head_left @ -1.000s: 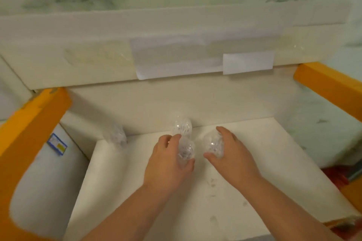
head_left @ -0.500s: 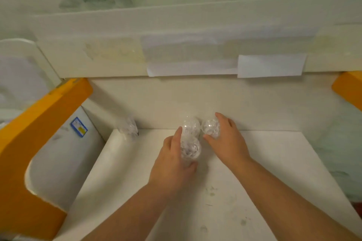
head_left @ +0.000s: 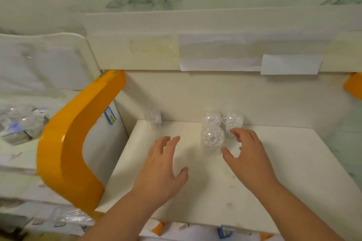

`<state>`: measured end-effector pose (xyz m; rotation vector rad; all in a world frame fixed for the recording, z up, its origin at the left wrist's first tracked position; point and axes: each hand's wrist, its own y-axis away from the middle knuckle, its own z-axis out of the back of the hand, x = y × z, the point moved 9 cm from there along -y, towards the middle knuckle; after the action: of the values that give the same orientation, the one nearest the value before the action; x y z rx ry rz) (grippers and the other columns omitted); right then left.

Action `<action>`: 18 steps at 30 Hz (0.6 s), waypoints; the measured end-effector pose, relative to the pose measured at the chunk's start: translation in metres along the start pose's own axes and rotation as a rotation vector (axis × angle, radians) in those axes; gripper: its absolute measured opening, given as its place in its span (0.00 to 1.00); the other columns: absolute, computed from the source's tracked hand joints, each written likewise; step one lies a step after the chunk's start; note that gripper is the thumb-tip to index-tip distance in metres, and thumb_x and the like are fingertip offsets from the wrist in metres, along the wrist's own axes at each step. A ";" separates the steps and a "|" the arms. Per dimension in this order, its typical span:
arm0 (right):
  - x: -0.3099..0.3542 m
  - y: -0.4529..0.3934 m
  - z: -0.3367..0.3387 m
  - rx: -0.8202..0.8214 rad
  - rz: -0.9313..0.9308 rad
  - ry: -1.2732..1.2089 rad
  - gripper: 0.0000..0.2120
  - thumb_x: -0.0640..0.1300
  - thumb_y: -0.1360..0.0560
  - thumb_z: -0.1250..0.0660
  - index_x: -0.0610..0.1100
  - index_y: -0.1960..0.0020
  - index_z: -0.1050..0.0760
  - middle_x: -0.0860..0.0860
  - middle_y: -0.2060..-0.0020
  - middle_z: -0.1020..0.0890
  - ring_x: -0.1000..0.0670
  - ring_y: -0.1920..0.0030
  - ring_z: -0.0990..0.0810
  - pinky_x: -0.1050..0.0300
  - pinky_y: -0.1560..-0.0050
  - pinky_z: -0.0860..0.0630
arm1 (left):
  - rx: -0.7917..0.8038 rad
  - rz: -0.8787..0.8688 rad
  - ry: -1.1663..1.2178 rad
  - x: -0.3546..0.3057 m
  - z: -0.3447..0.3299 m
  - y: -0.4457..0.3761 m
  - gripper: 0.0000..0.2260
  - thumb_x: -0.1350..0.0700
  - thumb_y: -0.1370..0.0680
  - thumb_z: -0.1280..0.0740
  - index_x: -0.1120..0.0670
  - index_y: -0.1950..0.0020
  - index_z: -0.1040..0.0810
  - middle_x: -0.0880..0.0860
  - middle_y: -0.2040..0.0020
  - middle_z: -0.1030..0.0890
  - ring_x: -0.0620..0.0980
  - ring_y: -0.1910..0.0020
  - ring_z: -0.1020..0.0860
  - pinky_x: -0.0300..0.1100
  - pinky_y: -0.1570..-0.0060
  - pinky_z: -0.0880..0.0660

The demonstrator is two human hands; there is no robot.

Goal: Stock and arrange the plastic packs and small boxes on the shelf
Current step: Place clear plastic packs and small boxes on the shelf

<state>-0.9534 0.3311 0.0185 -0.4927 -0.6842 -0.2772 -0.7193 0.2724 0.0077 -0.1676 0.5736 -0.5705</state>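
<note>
Shelf (head_left: pixel 293 172): three clear packs (head_left: pixel 212 137) clustered; both hands (head_left: pixel 160 170) (head_left: pixel 248 154) spread, empty; careless brush could topple them.

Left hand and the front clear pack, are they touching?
Apart. The head view shows the left hand open over the shelf, with bare shelf between its fingers and the front pack.

Soft, even, warm light, probably from overhead. Faint shadows lie under both hands on the shelf (head_left: pixel 293 162). The orange bracket (head_left: pixel 64 143) shows glare. Edges bow with wide-angle distortion; the left side is motion-blurred.
</note>
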 end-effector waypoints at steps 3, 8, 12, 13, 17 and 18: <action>0.048 0.037 -0.031 0.075 0.059 -0.072 0.24 0.49 0.29 0.26 0.55 0.35 0.30 0.59 0.44 0.27 0.58 0.44 0.26 0.58 0.43 0.26 | -0.029 -0.063 0.039 0.009 0.033 0.038 0.33 0.39 0.28 0.37 0.42 0.25 0.42 0.40 0.30 0.39 0.41 0.30 0.38 0.35 0.35 0.37; 0.134 0.094 -0.081 0.179 0.167 -0.016 0.23 0.50 0.27 0.29 0.58 0.34 0.31 0.63 0.41 0.29 0.61 0.40 0.28 0.63 0.41 0.31 | -0.124 -0.098 0.110 0.048 0.097 0.123 0.24 0.43 0.24 0.36 0.41 0.29 0.35 0.35 0.33 0.36 0.38 0.36 0.31 0.34 0.40 0.29; 0.208 0.141 -0.123 0.262 0.245 0.008 0.20 0.54 0.27 0.31 0.61 0.36 0.31 0.67 0.43 0.30 0.64 0.41 0.30 0.65 0.39 0.32 | -0.158 -0.067 0.045 0.106 0.147 0.187 0.21 0.44 0.23 0.37 0.41 0.30 0.32 0.36 0.34 0.34 0.36 0.34 0.32 0.27 0.40 0.33; 0.226 0.151 -0.134 0.282 0.261 0.001 0.20 0.55 0.26 0.31 0.63 0.37 0.31 0.68 0.44 0.30 0.64 0.41 0.30 0.66 0.39 0.32 | -0.172 -0.031 0.019 0.124 0.160 0.199 0.22 0.43 0.24 0.38 0.40 0.30 0.32 0.34 0.34 0.35 0.34 0.34 0.33 0.24 0.40 0.36; 0.290 0.181 -0.181 0.353 0.316 -0.033 0.20 0.54 0.26 0.30 0.62 0.36 0.31 0.68 0.44 0.29 0.63 0.42 0.29 0.65 0.39 0.31 | -0.215 0.116 -0.076 0.189 0.212 0.234 0.24 0.41 0.25 0.38 0.39 0.29 0.36 0.34 0.35 0.37 0.33 0.37 0.35 0.27 0.45 0.34; 0.305 0.186 -0.192 0.370 0.336 -0.030 0.20 0.54 0.26 0.30 0.61 0.36 0.31 0.67 0.44 0.29 0.63 0.42 0.29 0.65 0.40 0.31 | -0.223 0.141 -0.103 0.202 0.224 0.240 0.25 0.42 0.24 0.36 0.40 0.29 0.37 0.36 0.35 0.37 0.35 0.37 0.34 0.31 0.44 0.31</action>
<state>-0.5495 0.3637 0.0289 -0.2511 -0.6521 0.1727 -0.3441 0.3593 0.0266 -0.3627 0.5435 -0.3578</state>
